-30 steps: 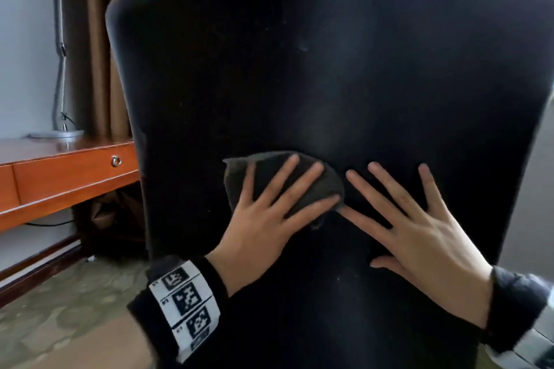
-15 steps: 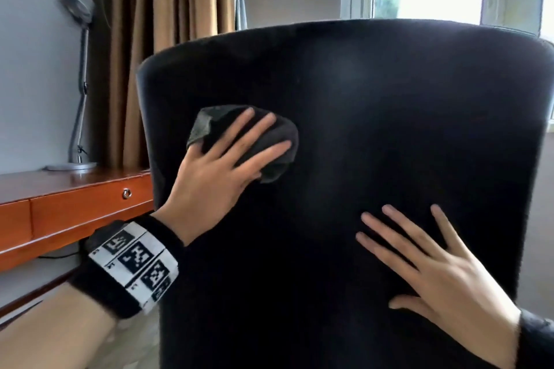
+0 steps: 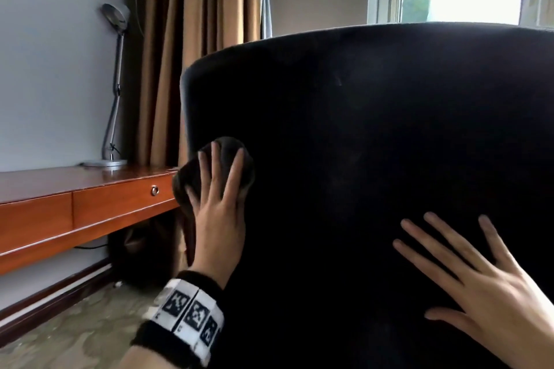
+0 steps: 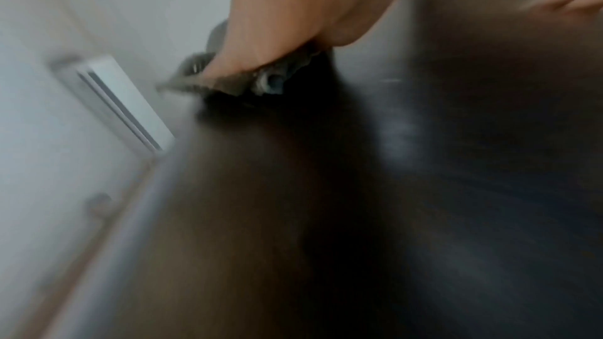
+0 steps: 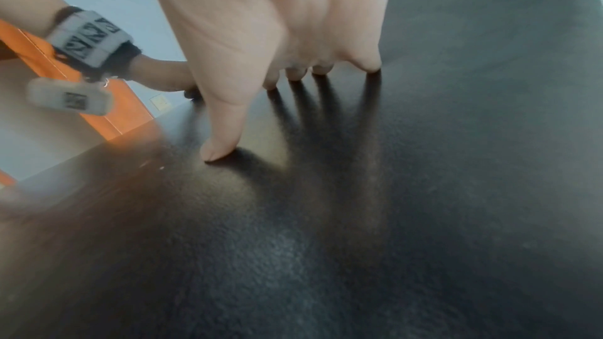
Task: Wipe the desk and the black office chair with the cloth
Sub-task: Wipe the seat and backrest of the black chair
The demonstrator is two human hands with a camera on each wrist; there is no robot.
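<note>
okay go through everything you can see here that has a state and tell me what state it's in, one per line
cloth: bunched, pressed flat against the chair back near its left edge
left hand: fingers straight, pressing the cloth
right hand: fingers spread, flat on the chair back
black office chair: upright, back toward the camera
desk drawer: closed
desk lamp: appears unlit
curtain: drawn aside

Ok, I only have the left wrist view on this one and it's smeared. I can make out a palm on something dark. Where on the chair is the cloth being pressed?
Observer: The left hand presses the cloth with straight fingers against the chair back, right at its left edge.
Operator: What is the other hand doing?
Observer: The right hand lies flat on the chair back with its fingers spread, lower and to the right of the cloth. It holds nothing.
Operator: Where is the desk?
Observer: The wooden desk stands to the left, beyond the chair, with a lamp on it.
</note>
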